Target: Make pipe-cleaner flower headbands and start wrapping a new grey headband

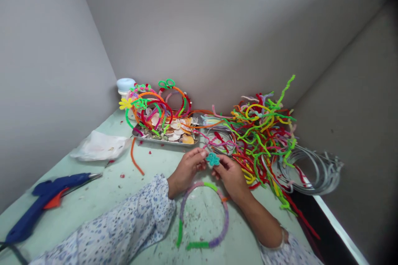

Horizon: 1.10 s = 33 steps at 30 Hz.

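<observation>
A small teal flower shape (213, 159), apparently of fuzzy wire, is between my two hands near the middle of the view. My left hand (190, 167) pinches its left side with thumb and fingertips. From the right, my right hand (229, 172) grips the flower with closed fingers. Below the hands, a headband (226, 219) wrapped in purple, pink and green fuzzy wire lies on the pale green table (161, 165). A bit of orange sits at its upper right.
A metal tray (169, 142) of shells with colourful headbands stands at the back. Tangled fuzzy wires (264, 128) and bare hoops (320, 174) are at right. A blue glue gun (40, 203), a plastic bag (99, 145) and a jar (126, 85) are at left.
</observation>
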### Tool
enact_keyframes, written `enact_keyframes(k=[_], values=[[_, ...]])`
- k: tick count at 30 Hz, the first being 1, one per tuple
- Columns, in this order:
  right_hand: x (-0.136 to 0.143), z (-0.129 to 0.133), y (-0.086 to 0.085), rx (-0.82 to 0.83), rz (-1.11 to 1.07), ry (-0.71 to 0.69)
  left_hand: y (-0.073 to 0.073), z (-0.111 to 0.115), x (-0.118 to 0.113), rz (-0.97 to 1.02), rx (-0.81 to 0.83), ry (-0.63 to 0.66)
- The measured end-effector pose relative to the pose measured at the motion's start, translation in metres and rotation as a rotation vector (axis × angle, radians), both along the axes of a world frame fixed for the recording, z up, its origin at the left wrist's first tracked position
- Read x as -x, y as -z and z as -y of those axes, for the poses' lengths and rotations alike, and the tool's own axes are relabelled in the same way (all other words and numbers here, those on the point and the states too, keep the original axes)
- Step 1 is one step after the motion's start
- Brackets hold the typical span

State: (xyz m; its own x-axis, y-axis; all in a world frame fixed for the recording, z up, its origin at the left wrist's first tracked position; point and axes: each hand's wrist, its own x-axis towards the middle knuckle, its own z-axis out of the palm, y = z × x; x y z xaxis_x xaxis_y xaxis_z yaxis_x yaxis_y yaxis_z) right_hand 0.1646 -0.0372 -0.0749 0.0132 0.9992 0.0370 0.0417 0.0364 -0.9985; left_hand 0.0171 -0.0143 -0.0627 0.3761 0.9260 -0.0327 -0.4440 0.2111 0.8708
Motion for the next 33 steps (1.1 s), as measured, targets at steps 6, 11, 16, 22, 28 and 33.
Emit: enact_keyframes(k=[6, 11, 16, 22, 28, 33], values=[[0.0055, 0.0031, 0.0019, -0.165, 0.127, -0.01, 0.0028, -0.0039, 0.001, -0.122, -0.044, -0.037], [0.0056, 0.0029, 0.004, -0.207, 0.146, -0.001, 0.0061, -0.0053, 0.0007, -0.13, -0.013, -0.015], [0.0044, 0.003, 0.0035, -0.246, 0.145, -0.012, 0.0023, -0.0043, -0.001, -0.066, 0.052, 0.018], [0.0022, 0.0025, 0.0042, -0.242, 0.123, -0.029, -0.0037, -0.0015, -0.0028, -0.026, 0.069, 0.061], [0.0013, 0.0011, 0.0067, -0.197, 0.137, -0.048, 0.0005, -0.002, -0.0021, -0.093, -0.011, 0.042], [0.0015, 0.0013, 0.0021, -0.089, 0.061, -0.09, 0.0007, -0.0028, -0.0005, -0.179, -0.091, 0.033]])
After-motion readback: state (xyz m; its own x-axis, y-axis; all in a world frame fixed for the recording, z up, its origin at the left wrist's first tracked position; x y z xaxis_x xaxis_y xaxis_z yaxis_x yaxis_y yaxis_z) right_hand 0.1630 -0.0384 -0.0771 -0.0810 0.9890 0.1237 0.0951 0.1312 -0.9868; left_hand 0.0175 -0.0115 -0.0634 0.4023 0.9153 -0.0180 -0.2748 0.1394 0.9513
